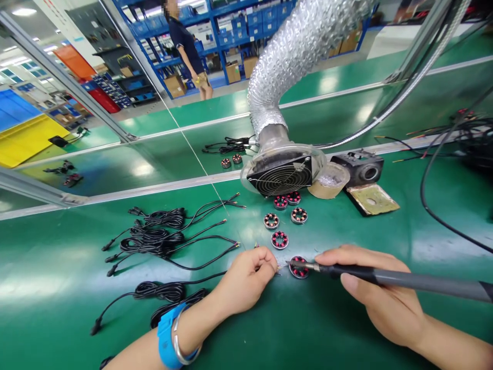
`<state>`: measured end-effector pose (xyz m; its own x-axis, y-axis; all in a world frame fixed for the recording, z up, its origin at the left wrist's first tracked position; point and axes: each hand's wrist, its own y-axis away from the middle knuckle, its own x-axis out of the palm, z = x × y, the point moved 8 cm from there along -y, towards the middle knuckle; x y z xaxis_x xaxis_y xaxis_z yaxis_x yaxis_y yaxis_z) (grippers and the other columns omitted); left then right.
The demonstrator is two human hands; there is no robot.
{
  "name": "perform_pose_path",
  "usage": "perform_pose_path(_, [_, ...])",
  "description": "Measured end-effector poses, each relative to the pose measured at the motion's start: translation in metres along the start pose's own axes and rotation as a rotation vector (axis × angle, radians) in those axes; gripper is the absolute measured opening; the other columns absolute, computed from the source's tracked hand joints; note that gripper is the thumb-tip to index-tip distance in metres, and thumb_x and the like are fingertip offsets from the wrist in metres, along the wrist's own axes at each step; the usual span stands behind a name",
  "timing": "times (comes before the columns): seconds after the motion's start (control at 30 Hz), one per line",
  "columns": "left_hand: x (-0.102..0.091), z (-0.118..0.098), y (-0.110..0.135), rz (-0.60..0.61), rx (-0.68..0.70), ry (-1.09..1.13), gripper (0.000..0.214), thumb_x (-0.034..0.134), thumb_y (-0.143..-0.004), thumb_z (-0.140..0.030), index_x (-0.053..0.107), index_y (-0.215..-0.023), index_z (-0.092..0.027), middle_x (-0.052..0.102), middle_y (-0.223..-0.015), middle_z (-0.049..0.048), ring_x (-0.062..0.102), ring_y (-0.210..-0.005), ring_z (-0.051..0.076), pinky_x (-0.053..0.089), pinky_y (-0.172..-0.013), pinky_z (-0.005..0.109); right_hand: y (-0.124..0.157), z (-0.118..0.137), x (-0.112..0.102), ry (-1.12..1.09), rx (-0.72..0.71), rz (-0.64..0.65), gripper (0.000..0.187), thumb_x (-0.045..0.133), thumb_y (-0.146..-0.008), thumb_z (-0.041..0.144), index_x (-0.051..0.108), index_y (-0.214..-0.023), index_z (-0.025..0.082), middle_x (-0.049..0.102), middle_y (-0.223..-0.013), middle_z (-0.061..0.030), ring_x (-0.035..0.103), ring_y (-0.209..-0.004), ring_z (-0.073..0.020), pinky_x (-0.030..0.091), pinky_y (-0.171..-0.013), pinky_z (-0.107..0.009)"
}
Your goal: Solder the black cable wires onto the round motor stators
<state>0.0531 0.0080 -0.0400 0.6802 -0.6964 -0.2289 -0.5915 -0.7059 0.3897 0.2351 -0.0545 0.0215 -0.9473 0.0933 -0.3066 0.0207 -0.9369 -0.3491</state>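
Note:
My right hand (379, 295) is closed around a soldering iron (400, 279). Its metal tip rests at a small round coil stator (299, 267) with red windings on the green mat. My left hand (246, 277) is pinched shut on the bare end of a thin black wire (200, 264), held right beside that stator. Several more stators (280, 239) lie just beyond, between my hands and the fan. A blue wristband sits on my left wrist.
A fume fan (281, 177) on a silver flexible duct (292, 56) stands behind the stators. Coiled black cables (157, 236) lie at left. A solder tip holder (360, 172) and a tape roll (329, 181) sit at right. A person (188, 49) stands far back by blue shelves.

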Motion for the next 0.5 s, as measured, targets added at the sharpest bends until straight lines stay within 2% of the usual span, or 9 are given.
perform_pose_path(0.2, [0.0001,0.0022,0.0002,0.004,-0.004,0.004,0.015,0.044,-0.088,-0.025,0.051,-0.076,-0.018,0.039,-0.059,-0.0064,0.031,-0.053,0.009,0.025,-0.049,0.022,-0.0006,0.0031,0.0011,0.005,-0.013,0.025,0.023,0.05,-0.095,0.025,0.069,-0.106,0.03,0.074,-0.088,-0.0011,0.068,-0.073,-0.0196,0.049,-0.056,-0.027])
perform_pose_path(0.5, [0.0011,-0.0018,-0.0001,0.013,0.004,0.002,0.017,0.044,-0.09,-0.025,0.051,-0.076,-0.018,0.038,-0.059,-0.0066,0.031,-0.053,0.009,0.026,-0.05,0.022,-0.002,0.0052,0.0071,0.013,-0.038,0.056,0.022,0.049,-0.096,0.025,0.067,-0.108,0.032,0.074,-0.087,0.001,0.066,-0.07,-0.0171,0.048,-0.058,-0.027])
